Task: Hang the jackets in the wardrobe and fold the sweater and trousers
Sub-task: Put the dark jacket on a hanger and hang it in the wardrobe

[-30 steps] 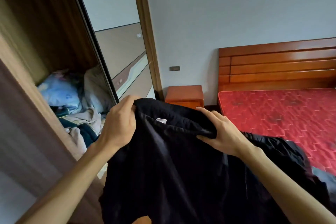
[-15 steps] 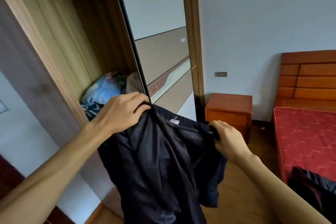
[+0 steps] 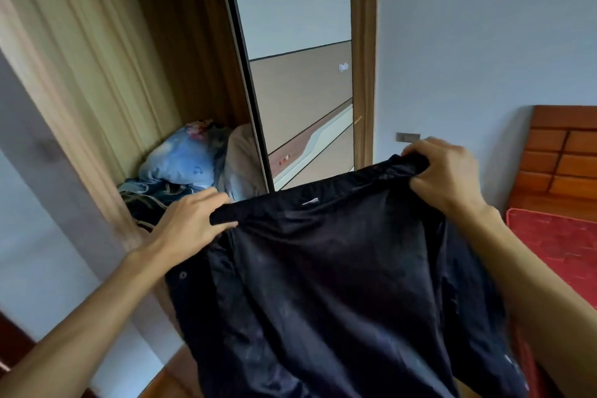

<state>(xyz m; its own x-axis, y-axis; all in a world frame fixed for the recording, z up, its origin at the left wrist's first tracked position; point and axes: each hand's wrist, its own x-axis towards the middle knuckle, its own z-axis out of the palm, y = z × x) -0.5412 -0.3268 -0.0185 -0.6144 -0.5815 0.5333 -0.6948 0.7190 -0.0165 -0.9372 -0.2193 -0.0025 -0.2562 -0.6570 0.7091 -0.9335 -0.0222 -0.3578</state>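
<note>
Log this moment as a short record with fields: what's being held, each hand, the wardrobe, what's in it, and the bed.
held: dark jacket, spread out, hanging down
left hand: grips the jacket's top edge, lower corner
right hand: grips the top edge, raised higher
wardrobe: open, behind the jacket
inside: blue bundle on piled clothes
bed: red mattress at right, wooden headboard
hanger: none in view

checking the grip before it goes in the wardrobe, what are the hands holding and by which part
Both hands hold the dark jacket by its top edge at the collar: the left hand grips the left end, the right hand the right end, cloth stretched between them.
</note>
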